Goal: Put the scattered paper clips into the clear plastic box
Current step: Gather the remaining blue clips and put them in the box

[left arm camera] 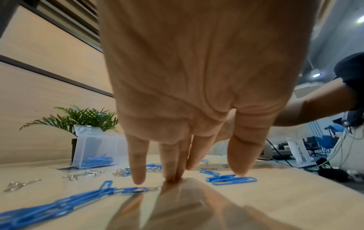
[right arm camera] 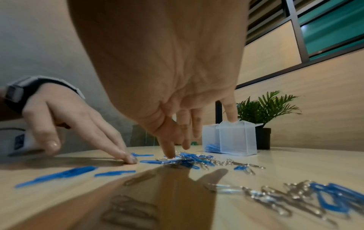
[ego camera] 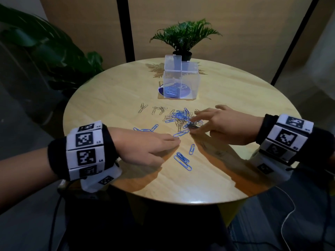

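A clear plastic box (ego camera: 181, 82) stands at the back middle of the round table (ego camera: 108, 98), its lid up and a few blue clips inside (left arm camera: 98, 160). A tangled pile of blue and silver paper clips (ego camera: 181, 115) lies in front of it. My right hand (ego camera: 194, 125) reaches into the pile's near edge, fingers fairly straight, with a fingertip (right arm camera: 169, 155) pressing on the clips. My left hand (ego camera: 174, 142) lies low with straight fingers (left arm camera: 173, 177) touching bare wood, holding nothing. Loose blue clips (ego camera: 183, 159) lie just beside it, and others (ego camera: 146, 129) behind it.
A small potted plant (ego camera: 183, 38) stands right behind the box. Silver clips (ego camera: 143, 107) are strewn left of the pile. A large leafy plant (ego camera: 45, 48) stands off the table to the left. Cables (ego camera: 288, 220) run on the floor at the right.
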